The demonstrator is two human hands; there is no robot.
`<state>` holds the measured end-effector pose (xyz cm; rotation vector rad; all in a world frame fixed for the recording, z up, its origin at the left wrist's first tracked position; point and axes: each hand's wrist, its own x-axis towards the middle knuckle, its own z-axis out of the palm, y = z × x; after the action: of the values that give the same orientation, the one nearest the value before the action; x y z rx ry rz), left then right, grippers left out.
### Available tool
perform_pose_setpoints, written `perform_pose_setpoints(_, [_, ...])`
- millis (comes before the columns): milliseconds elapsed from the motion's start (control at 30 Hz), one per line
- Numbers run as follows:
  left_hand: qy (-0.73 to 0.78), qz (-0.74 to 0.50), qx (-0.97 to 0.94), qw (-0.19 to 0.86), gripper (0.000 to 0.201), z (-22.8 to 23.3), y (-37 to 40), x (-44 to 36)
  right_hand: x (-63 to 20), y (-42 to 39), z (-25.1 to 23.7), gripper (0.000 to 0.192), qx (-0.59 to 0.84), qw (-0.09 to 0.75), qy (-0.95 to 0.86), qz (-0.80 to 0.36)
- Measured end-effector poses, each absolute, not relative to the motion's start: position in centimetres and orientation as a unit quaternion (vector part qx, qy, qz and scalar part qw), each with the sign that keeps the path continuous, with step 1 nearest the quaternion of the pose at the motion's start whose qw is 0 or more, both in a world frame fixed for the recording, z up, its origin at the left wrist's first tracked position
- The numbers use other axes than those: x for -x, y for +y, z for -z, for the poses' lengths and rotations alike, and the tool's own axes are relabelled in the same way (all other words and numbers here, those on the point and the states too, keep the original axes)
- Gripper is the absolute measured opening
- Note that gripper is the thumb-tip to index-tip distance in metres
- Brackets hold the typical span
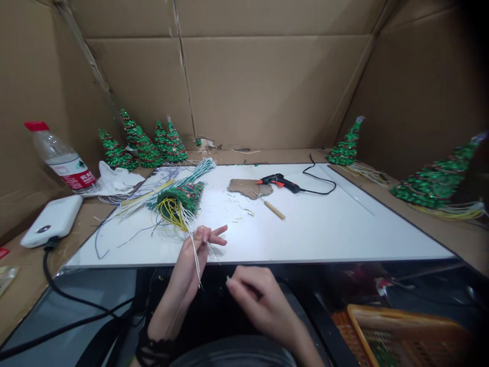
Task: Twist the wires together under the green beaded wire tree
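White wires (195, 250): a thin bundle pinched in the left hand (191, 262) at the near edge of the white board (305, 229) — they run up and away to the beaded tree (182, 198).
Right hand (254, 295): just right of the left and nearer, fingers curled together, thumb and forefinger pressed on something too fine to make out.
Left hand: fingers closed on the wires, forefinger stretched out to the right.
Beaded tree: green, lying on its side just beyond the left hand; open base and yellow loops face the hands, long axis runs near-left to far-right, tip pointing away.
Hidden: both forearms cut off by the lower edge.
Beyond: glue gun (278, 181) — mid-board, well apart.
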<state>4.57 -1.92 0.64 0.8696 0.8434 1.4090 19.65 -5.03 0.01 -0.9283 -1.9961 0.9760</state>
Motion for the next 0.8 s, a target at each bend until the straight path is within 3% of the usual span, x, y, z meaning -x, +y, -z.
perform_pose_setpoints(200, [0.365,-0.584,-0.385,0.615,0.025,-0.4,-1.8,-4.5,-20.3,0.3,-1.5,0.029,0.468,0.359,-0.768,-0.251])
perform_pose_setpoints(333, [0.381,-0.584,-0.382,0.606,0.027,-0.2,-1.7,-4.4,-20.1,2.2,-1.2,0.012,0.521,0.337,-0.763,-0.179])
perform_pose_setpoints(800, [0.405,-0.584,-0.383,0.59,0.026,-0.5,-1.4,-4.6,-19.8,2.0,0.2,0.02,0.508,0.41,-0.709,-0.267])
